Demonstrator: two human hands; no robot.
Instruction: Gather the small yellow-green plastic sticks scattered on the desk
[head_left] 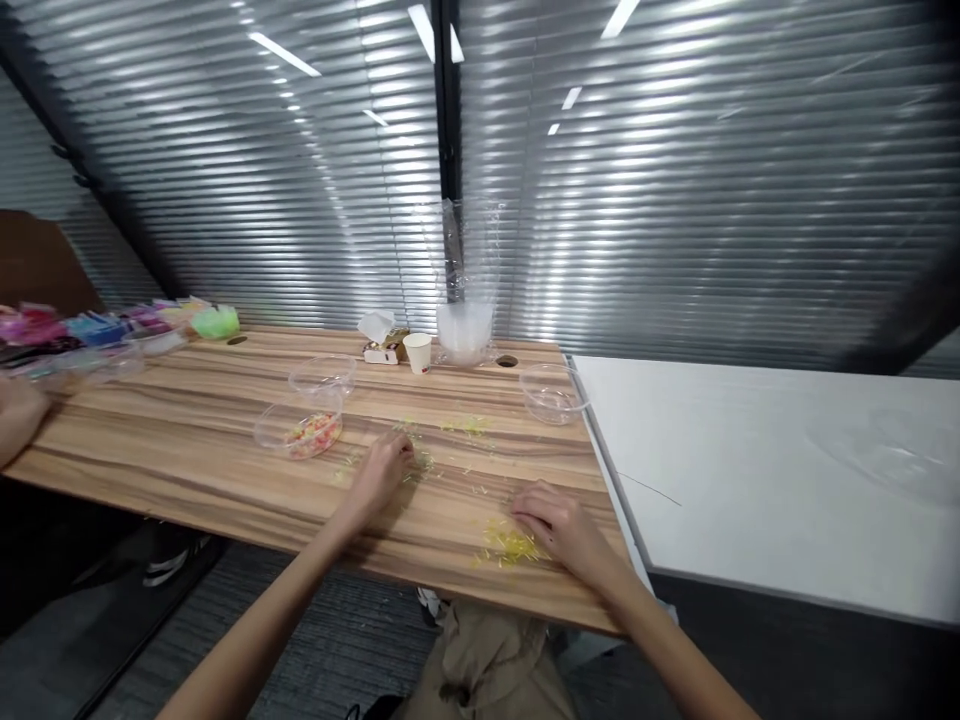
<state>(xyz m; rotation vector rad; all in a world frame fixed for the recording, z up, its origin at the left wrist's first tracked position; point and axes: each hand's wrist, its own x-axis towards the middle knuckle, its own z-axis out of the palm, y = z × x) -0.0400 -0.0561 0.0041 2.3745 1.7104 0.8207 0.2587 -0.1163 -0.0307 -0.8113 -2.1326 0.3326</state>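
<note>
My left hand (pixel 385 464) rests on the wooden table (pixel 187 440) with its fingers curled together at a scatter of pale green slivers (pixel 421 463). Whatever it may pinch is too small to make out. To the right, my right hand (pixel 553 518) is also closed, thumb against fingers, just above a pile of small yellow strips (pixel 512 543). Its fingertips hide anything between them. More yellow-green strips (pixel 471 425) lie farther back. Left of my left hand stands a clear plastic bowl (pixel 271 432) with red, orange and yellow bits in it.
Two more clear bowls (pixel 322 378) (pixel 553 395) stand farther back. A paper cup (pixel 418 353), a tissue box (pixel 385 350) and a tall clear plastic bag with tubs (pixel 465 330) line the back edge. Another person's hand (pixel 19 415) is at far left. A white table (pixel 750 450) adjoins on the right.
</note>
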